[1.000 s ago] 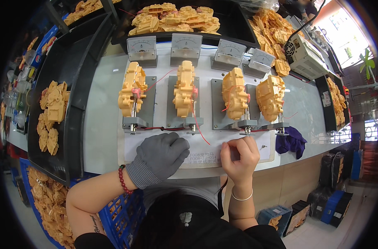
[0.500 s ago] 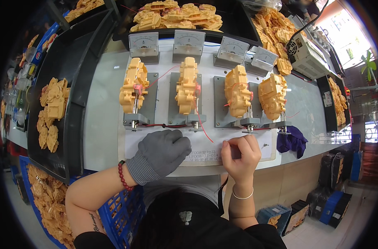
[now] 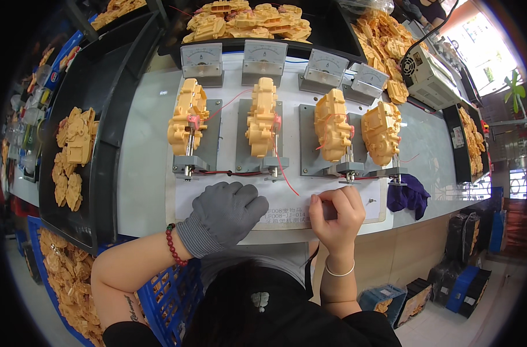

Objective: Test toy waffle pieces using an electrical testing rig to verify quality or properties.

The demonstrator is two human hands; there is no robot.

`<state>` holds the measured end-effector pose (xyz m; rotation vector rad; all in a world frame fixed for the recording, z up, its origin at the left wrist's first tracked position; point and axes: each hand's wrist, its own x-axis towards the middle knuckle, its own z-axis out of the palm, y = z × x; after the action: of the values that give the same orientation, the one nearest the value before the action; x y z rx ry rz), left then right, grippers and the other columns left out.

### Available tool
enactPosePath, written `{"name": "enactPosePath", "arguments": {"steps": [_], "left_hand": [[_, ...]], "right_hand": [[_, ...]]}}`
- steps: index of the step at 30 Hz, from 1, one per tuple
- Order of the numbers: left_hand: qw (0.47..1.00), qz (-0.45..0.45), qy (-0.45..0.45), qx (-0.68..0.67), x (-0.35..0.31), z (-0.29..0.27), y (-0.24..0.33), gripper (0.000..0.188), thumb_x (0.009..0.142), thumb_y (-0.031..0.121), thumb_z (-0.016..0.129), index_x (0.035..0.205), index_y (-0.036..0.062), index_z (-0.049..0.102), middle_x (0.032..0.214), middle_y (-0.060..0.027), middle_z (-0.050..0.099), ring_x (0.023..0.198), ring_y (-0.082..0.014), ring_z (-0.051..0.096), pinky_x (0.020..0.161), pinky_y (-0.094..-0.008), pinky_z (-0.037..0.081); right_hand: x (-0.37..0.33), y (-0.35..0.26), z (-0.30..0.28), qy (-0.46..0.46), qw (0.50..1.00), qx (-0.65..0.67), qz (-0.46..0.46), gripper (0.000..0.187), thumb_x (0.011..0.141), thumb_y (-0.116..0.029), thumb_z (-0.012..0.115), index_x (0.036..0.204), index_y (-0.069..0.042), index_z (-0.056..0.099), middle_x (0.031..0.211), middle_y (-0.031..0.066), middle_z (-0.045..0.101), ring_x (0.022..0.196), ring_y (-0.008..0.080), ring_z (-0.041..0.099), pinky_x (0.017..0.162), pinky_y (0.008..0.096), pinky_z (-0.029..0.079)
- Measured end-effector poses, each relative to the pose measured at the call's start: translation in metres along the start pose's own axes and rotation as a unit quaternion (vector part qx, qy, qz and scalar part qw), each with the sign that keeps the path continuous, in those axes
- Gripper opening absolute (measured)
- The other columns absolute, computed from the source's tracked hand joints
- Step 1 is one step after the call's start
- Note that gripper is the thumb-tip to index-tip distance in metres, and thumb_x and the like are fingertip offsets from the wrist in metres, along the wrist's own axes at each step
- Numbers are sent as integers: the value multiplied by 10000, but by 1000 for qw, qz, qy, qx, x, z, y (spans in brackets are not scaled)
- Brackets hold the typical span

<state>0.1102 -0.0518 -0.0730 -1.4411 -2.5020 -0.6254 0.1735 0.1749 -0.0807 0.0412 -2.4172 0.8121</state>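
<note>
Yellow moulded housings (image 3: 262,118) point lengthwise front-to-back in view, left hand (image 3: 223,213) and right hand (image 3: 343,217) curled narrow, contents hidden.

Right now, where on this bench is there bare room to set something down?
The strip between the left black tray and the leftmost gray fixture; also right of the purple cloth, short of the right black bin. Crowded around the yellow gearbox housings and analog meters.

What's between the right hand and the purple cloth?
A tiny metal bit on the white sheet lies between right hand and cloth in the head view.
</note>
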Motion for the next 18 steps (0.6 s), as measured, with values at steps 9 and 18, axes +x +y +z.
{"name": "enactPosePath", "arguments": {"steps": [9, 18], "left_hand": [[1000, 2, 2, 1, 0, 0, 0, 149, 725, 161, 615, 836, 93, 542, 745, -62, 547, 653, -222, 581, 489, -351, 469], [998, -35, -40, -22, 1, -2, 0, 131, 789, 154, 711, 859, 96, 616, 752, -73, 594, 664, -253, 595, 571, -385, 473]], "right_hand": [[-1, 1, -1, 1, 1000, 0, 2, 126, 689, -55, 736, 677, -42, 611, 653, 69, 553, 594, 252, 517, 531, 346, 423], [0, 3, -11, -45, 996, 57, 55, 109, 694, -51, 723, 758, -22, 640, 717, 84, 588, 646, 252, 542, 583, 325, 443]]}}
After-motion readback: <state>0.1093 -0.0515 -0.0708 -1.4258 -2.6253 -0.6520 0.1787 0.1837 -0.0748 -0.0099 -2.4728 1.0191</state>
